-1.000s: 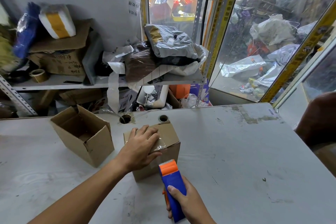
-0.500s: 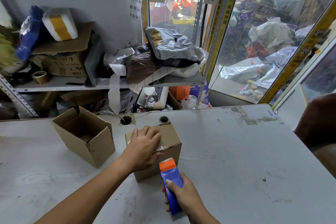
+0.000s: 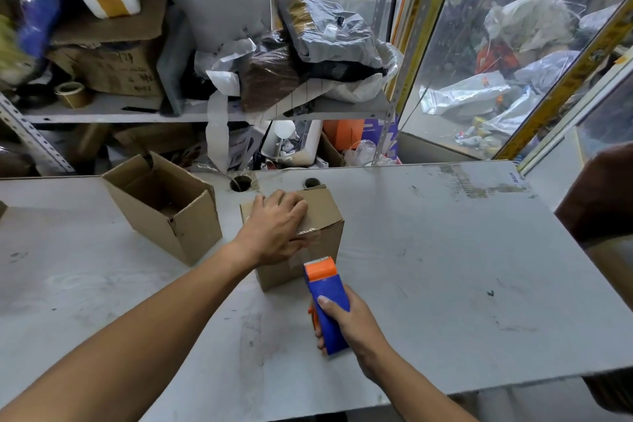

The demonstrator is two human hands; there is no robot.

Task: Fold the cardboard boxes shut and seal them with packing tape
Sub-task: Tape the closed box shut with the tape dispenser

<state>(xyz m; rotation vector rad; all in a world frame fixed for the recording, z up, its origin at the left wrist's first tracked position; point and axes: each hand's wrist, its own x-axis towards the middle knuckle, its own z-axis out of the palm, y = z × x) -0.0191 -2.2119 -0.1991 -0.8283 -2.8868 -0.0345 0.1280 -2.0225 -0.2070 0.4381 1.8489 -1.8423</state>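
Observation:
A small closed cardboard box (image 3: 325, 216) stands on the grey table (image 3: 445, 267), with clear tape running over its top and down its near side. My left hand (image 3: 274, 228) lies flat on the box top, fingers spread, pressing it. My right hand (image 3: 346, 325) grips a blue tape dispenser with an orange head (image 3: 323, 288). The orange head sits at the lower near side of the box. To the left, a second cardboard box (image 3: 164, 207) stands with its flaps up and its inside showing.
Two round holes (image 3: 239, 183) pierce the table's far edge behind the boxes. Cluttered shelves (image 3: 137, 113) with parcels, cartons and a tape roll (image 3: 72, 92) rise behind the table. Another person's arm (image 3: 603, 195) shows at the right edge. A glass partition stands at the back right.
The tape dispenser has moved slightly forward and up against the near side of the box. My left hand stays flat on the box top.

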